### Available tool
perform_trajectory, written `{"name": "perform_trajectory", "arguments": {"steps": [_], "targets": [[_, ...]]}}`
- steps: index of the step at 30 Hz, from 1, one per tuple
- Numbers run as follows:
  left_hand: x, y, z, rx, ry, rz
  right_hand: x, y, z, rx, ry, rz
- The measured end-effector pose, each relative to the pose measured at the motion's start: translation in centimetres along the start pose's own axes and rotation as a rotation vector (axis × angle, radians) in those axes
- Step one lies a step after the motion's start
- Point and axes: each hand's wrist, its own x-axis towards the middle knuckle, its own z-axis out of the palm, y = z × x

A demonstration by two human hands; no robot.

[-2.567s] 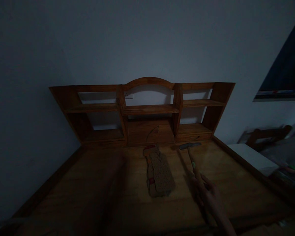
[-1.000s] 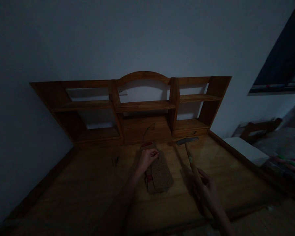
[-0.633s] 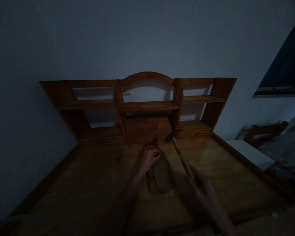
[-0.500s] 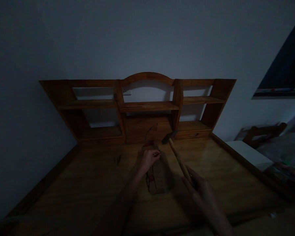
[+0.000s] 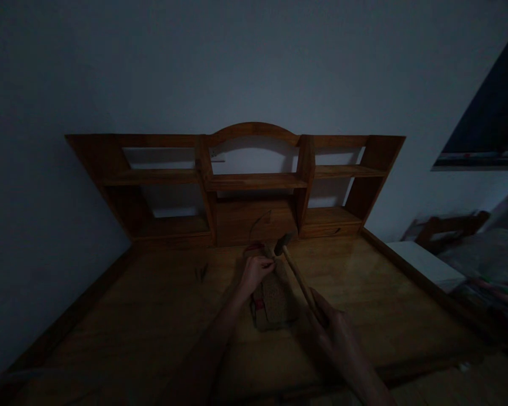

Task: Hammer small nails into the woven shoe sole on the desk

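The room is dim. My right hand [image 5: 336, 338] is closed round the wooden handle of a hammer [image 5: 294, 270], whose metal head hangs just above the far end of a stack of rough brown boards [image 5: 275, 299] lying on the wooden desk [image 5: 152, 316]. My left hand [image 5: 256, 270] rests on the far end of that stack, fingers pinched together right beside the hammer head; what they pinch is too small to make out.
A wooden shelf unit [image 5: 254, 183] with open compartments stands against the wall at the back of the desk. A small dark item [image 5: 201, 272] lies on the desk left of my hands. A white slab [image 5: 425, 265] and a wooden chair [image 5: 449, 225] are at the right.
My right hand lifted the hammer off the desk and swung its head left, over to my left hand. My left hand came in onto the boards and stayed there pinched.
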Motion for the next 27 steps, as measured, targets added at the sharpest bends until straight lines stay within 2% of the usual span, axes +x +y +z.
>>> {"name": "perform_trajectory", "arguments": {"steps": [3, 7, 11, 27], "targets": [[0.01, 0.02, 0.00, 0.001, -0.003, -0.003, -0.13, 0.33, 0.22, -0.095, -0.045, -0.014], [-0.08, 0.36, -0.25, 0.018, -0.014, 0.037, -0.36, 0.67, 0.62, -0.124, 0.012, -0.007], [-0.11, 0.66, -0.42, 0.031, -0.022, 0.047, -0.35, 0.79, 0.74, -0.153, -0.027, -0.013], [0.01, 0.33, -0.10, 0.005, -0.011, 0.026, -0.39, 0.96, 0.58, -0.052, -0.027, -0.023]]}}
